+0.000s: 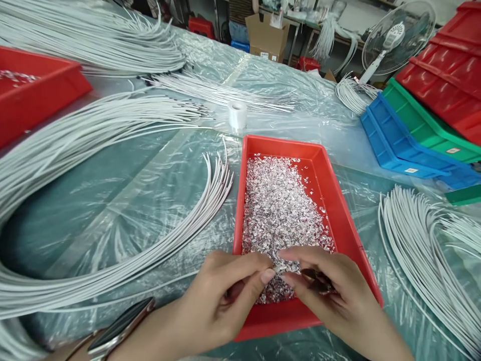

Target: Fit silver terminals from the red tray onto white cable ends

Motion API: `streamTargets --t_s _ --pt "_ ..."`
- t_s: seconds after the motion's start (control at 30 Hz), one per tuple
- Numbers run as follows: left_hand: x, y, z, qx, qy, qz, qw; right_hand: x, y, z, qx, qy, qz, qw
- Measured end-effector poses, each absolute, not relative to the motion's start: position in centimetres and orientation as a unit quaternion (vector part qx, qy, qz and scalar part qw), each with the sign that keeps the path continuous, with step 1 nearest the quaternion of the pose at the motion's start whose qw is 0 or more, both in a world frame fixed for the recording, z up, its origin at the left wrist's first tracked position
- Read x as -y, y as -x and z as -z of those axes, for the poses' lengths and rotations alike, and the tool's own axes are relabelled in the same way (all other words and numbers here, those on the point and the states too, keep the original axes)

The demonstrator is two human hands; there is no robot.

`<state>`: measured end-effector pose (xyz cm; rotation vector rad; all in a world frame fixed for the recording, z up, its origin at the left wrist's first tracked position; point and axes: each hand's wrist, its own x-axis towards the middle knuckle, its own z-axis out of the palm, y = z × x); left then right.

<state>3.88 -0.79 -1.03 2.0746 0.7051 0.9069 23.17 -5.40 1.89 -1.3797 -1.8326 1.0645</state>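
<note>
My left hand (233, 296) is closed in a pinch over the near end of a red tray. A single white cable (165, 287) runs from the left into this hand, and a small pale tip shows at the fingertips. Facing it, my right hand (330, 291) has thumb and forefinger a little apart near that tip. Something dark (319, 282) lies in its curled fingers; its kind cannot be made out. Below both hands, the red tray (347, 220) holds a heap of small shiny metal pieces (281, 205).
Bundles of white cables (150, 255) curve across the left, with another bundle (424, 260) at right. A roll of clear tape (237, 115) stands behind the tray. Stacked blue bins (398, 145) and red bins (447, 70) are at right; another red tray (41, 100) is at left.
</note>
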Motion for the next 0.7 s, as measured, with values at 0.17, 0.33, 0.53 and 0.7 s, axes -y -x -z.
streamTargets --t_s 0.17,0.33,0.53,0.7 --pt "0.84 -3.85 1.27 -0.262 -0.813 -0.33 0.402 5.14 -23.47 -1.96 0.735 0.506 -0.358 0.274" --pt "0.95 -3.8 1.56 -0.249 -0.825 -0.346 0.371 5.2 -23.59 -1.99 0.753 0.507 -0.333 0.257" --pt "1.06 -3.77 1.52 -0.246 -0.84 -0.351 0.332 5.28 -23.57 -2.16 0.751 0.507 -0.337 0.257" --pt "0.95 -3.83 1.88 -0.222 -0.864 -0.361 0.272 5.15 -23.76 -2.38 0.754 0.509 -0.344 0.233"
